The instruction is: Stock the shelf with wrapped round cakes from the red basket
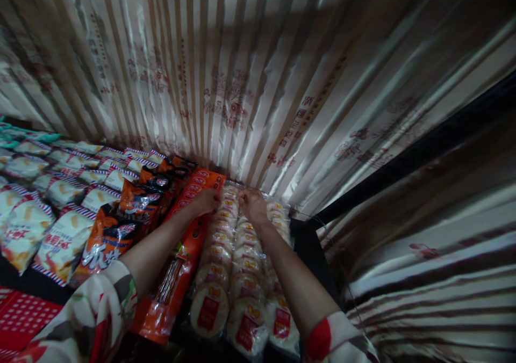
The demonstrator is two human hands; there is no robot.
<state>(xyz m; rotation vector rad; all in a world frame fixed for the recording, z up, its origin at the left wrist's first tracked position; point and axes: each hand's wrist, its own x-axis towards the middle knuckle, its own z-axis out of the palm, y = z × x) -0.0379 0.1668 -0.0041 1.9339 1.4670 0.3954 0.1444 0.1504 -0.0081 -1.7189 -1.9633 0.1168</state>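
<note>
Three overlapping rows of clear-wrapped packs of round pale crackers (pixel 208 310), with red and yellow labels, run away from me. My left hand (pixel 207 202) is at the far end of the left row, next to the orange packets (pixel 195 239); its fingers are curled closed. At the far end of the middle row, my right hand (pixel 252 204) has its fingers pinched together. Both hands touch or hover just over the wrappers; I cannot tell which. Whatever the fingers hold is too dim and small to make out.
To the left lie orange and black snack bags (pixel 139 199) and several rows of white snack bags with striped edges (pixel 64 239). A red basket (pixel 28 317) sits at the lower left. A pleated printed curtain (pixel 229 94) hangs behind, and a dark pole (pixel 403 153) slants at the right.
</note>
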